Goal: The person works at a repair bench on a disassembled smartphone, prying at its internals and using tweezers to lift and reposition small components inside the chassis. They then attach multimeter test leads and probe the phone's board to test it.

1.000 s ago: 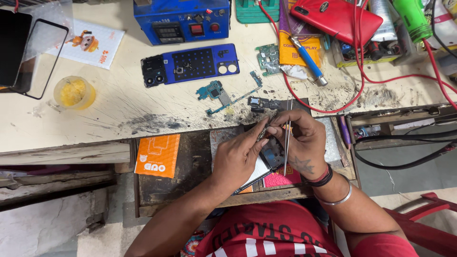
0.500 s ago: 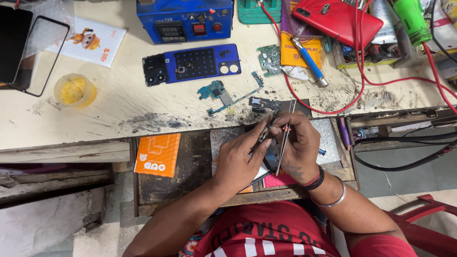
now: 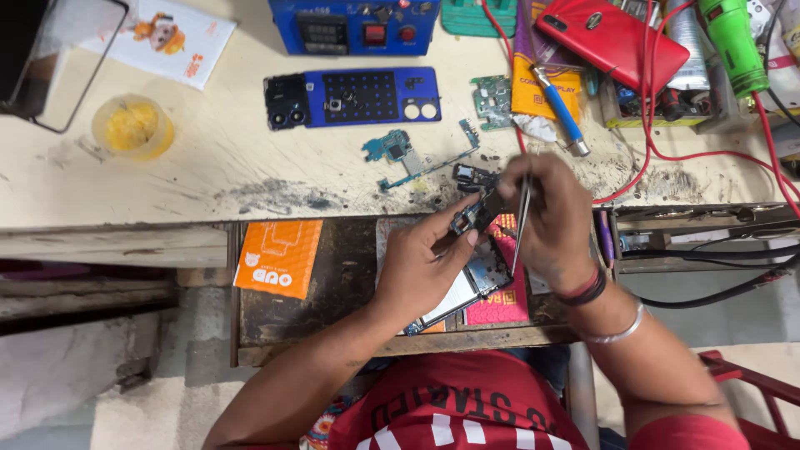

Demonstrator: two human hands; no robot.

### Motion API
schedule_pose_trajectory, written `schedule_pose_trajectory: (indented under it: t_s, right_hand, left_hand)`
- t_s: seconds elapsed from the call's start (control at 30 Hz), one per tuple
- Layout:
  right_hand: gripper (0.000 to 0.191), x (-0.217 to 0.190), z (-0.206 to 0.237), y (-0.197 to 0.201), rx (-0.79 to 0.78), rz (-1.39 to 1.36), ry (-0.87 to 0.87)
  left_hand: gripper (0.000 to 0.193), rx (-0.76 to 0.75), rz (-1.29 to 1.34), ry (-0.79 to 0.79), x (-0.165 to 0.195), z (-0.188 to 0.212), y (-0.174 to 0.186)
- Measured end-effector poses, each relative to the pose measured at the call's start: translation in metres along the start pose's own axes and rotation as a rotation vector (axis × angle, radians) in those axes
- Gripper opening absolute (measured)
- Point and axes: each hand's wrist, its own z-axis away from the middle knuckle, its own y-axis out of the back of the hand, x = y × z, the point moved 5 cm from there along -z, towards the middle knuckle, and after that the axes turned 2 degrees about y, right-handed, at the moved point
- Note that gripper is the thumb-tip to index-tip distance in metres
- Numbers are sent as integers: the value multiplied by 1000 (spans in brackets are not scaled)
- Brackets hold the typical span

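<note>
From the head camera we see our left hand [image 3: 421, 267] pinching a small dark phone part [image 3: 473, 215] over the scuffed wooden bench [image 3: 208, 167]. Our right hand [image 3: 552, 215] grips thin metal tweezers [image 3: 522, 218] just beside it. A blue phone frame [image 3: 354, 97] lies flat behind.

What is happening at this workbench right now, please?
A person in a red shirt is at work on small phone parts over an open drawer. The left hand holds a small dark component at its fingertips, and the right hand grips thin metal tweezers beside that part. On the bench lie a blue phone frame, a teal circuit board, a red phone and a yellow cup.
</note>
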Motion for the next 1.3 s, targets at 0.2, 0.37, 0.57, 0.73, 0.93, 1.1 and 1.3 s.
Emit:
schedule_pose_trajectory:
  t_s: [0.2, 0.37, 0.57, 0.73, 0.93, 1.1, 1.3]
  right_hand:
    - [18, -4, -90, -34, -269, -43, 216]
    - [21, -3, -130, -83, -425, 92, 332]
    - [26, 0, -134, -95, -404, 204, 402]
    - [14, -2, -131, -72, -341, 106, 368]
    - [18, -8, -79, 14, -341, -28, 46]
    - [30, -24, 11, 77, -283, 144, 66]
    - [31, 28, 109, 79, -509, 624, -412]
  left_hand:
    - [43, -3, 260, 61, -19, -1, -5]
    - [45, -2, 457, 156, -23, -3, -1]
    - [44, 1, 420, 146, -20, -1, -2]
    - [46, 1, 446, 158, -18, -2, -3]
    - [47, -1, 459, 170, -15, -3, -1]
    - [46, -14, 386, 159, -11, 0, 0]
    - [46, -25, 288, 101, -1, 2, 2]
